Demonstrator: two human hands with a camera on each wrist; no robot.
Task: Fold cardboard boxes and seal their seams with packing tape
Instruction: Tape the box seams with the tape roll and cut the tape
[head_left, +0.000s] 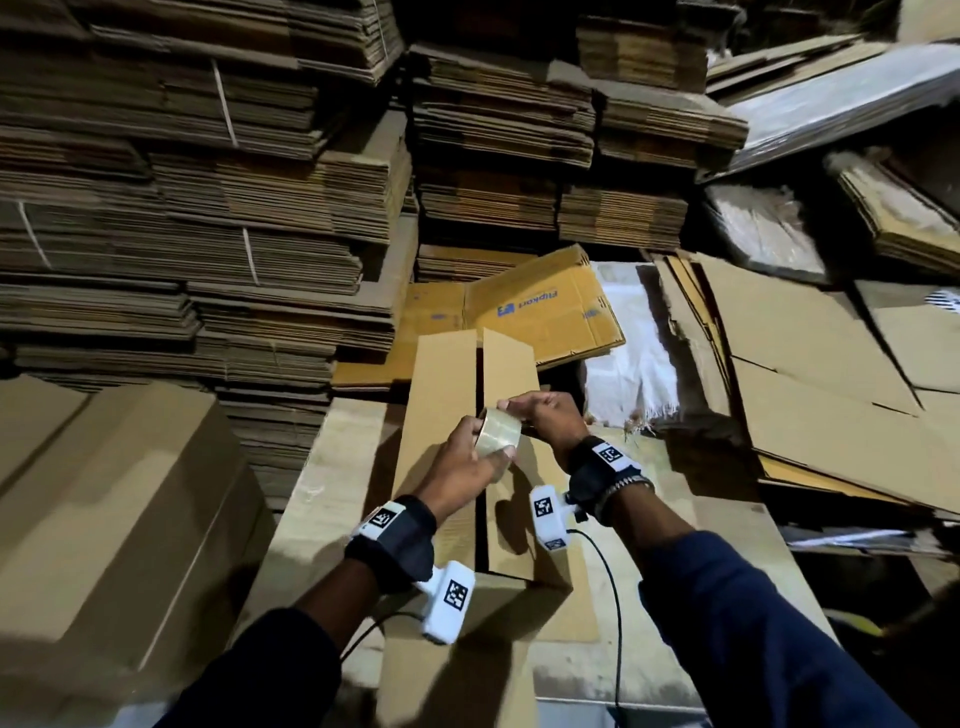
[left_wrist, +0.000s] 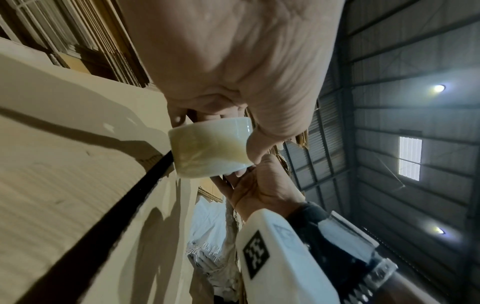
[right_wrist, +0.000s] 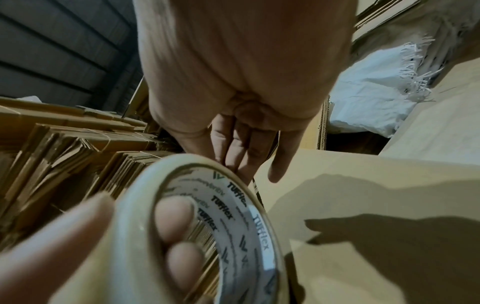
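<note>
The left hand (head_left: 470, 457) grips the tape roll (head_left: 500, 433) with fingers hooked through its core and the thumb on the outer wrap, holding it just above the box (head_left: 441, 415), over the dark open seam between the two flaps. The right hand (head_left: 543, 413) rests its fingertips on the far edge of the roll, seemingly feeling for the loose end; whether it already pinches the end I cannot tell. To do this well, the end should probably be found with a nail, peeled straight and stuck past the near end of the seam while the flaps are pushed flush. The tape is clear, glossy and slick on a printed card core; the box is matte, ribbed brown cardboard, long and narrow, lying on the worktop (head_left: 332, 493).
</note>
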